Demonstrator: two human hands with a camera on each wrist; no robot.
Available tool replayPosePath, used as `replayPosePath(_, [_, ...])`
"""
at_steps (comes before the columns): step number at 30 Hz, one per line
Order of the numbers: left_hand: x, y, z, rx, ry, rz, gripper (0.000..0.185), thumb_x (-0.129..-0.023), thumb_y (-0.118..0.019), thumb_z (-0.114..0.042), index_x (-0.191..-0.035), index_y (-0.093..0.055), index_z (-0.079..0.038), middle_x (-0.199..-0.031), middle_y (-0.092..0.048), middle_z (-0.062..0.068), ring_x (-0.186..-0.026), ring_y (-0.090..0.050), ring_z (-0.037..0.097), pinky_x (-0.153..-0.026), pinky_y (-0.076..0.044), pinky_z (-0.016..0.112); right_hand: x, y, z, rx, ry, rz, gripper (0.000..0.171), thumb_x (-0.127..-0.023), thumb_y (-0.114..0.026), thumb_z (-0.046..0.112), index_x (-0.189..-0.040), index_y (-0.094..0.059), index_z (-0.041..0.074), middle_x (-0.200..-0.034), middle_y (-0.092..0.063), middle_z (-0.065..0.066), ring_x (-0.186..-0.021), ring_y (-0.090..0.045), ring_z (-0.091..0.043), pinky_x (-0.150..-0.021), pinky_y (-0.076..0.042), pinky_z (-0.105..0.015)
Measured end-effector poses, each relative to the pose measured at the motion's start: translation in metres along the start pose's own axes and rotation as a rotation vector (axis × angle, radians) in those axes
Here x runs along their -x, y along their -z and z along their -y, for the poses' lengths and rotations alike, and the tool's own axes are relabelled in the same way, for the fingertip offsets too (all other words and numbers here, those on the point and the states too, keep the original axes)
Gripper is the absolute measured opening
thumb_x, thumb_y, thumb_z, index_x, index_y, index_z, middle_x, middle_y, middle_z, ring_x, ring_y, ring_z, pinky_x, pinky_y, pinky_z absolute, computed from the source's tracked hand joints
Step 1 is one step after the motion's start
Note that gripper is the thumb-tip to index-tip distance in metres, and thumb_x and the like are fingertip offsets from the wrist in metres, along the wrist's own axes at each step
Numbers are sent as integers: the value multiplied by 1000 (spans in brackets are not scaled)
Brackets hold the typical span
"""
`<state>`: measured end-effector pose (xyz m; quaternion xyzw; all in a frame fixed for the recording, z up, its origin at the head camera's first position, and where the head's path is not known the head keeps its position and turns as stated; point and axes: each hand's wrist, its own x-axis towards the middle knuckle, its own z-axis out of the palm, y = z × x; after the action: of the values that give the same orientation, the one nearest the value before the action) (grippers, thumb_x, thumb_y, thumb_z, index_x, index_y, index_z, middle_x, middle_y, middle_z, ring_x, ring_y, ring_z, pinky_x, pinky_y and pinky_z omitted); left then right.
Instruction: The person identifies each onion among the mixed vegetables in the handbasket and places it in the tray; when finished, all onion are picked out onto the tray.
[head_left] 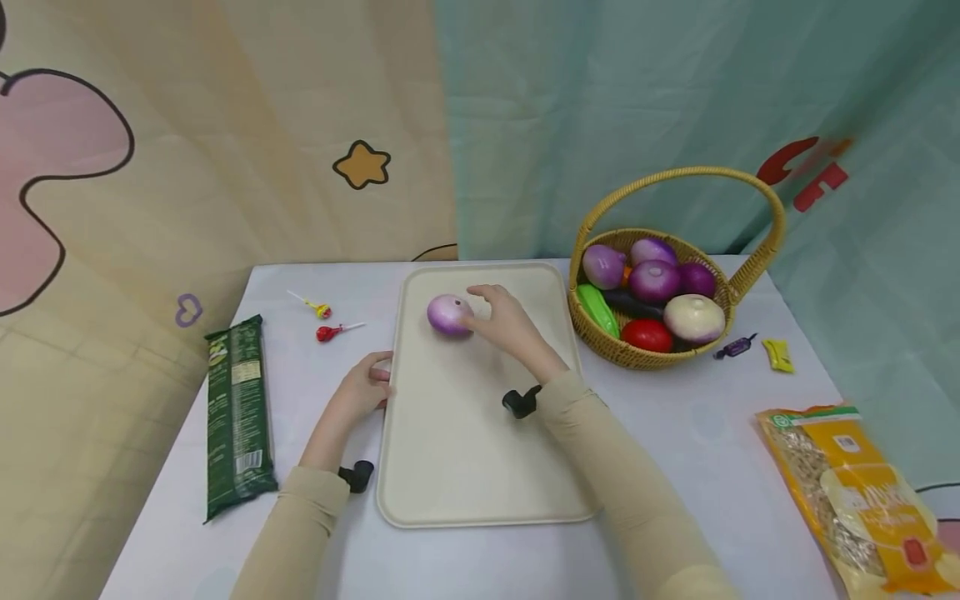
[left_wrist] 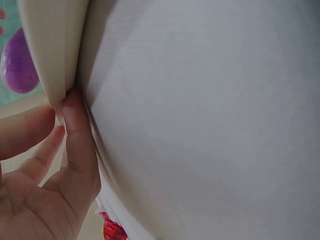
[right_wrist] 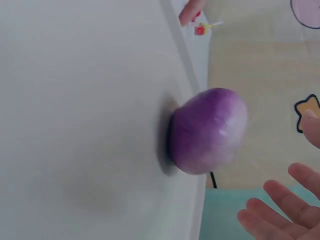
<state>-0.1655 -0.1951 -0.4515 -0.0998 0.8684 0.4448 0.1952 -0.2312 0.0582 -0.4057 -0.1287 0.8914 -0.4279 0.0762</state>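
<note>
The purple onion (head_left: pixel 449 315) sits at the tray's (head_left: pixel 480 467) eleven o'clock, right hand (head_left: pixel 504 321) loose-fingered just beside it, probably withdrawing next, while left hand (head_left: pixel 365 387) pinches the rim.

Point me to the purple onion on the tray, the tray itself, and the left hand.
purple onion (head_left: pixel 449 315), head view, middle of its rounded top.
tray (head_left: pixel 465 450), head view, bare floor of the tray.
left hand (head_left: pixel 365 388), head view, back of the hand at the tray's left edge.
</note>
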Motion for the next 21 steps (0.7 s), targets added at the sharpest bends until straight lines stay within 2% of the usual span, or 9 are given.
replayPosePath(6, [0,1,1,-9,-12,4,62,-91,-57,1,-150,-37,-8,-119,-56,24,-94,-61,27,-78,-59,32,37,46,-14,-36,97,-93,46,-96,-65,23,-136,-57,3,-139,-56,-15,-129,-52,-33,-109,-45,-46])
replayPosePath(12, [0,0,3,-9,-31,9,62,-91,-57,2,-149,-37,-6,-115,-58,24,-90,-62,25,-76,-59,31,86,99,-42,-43,91,-294,36,-95,-66,16,-126,-62,0,-127,-64,-18,-117,-61,-33,-100,-51,-48])
replayPosePath(14, [0,0,2,-12,-32,9,62,-91,-57,2,-149,-37,-5,-116,-58,24,-90,-63,24,-76,-59,31,101,115,-53,-13,65,-365,34,-95,-65,18,-125,-63,1,-126,-65,-16,-115,-62,-31,-98,-52,-42])
replayPosePath(17, [0,1,2,-13,-24,5,62,-91,-57,1,-149,-37,-6,-117,-58,24,-90,-62,24,-77,-59,31,121,137,-69,18,-4,-454,36,-97,-63,25,-125,-63,3,-126,-65,-15,-113,-63,-24,-96,-52,-22])
replayPosePath(19, [1,1,1,-15,-22,4,61,-92,-57,1,-149,-37,-6,-117,-57,24,-91,-62,25,-77,-59,31,132,150,-78,23,-75,-498,38,-97,-62,31,-126,-64,6,-127,-65,-13,-109,-63,-11,-92,-49,-10])
replayPosePath(21, [2,1,1,-11,-22,7,61,-92,-57,1,-149,-37,-6,-117,-57,24,-91,-62,25,-77,-59,31,142,160,-86,15,-134,-540,41,-97,-60,35,-127,-63,7,-128,-64,-13,-104,-59,2,-88,-45,-3])
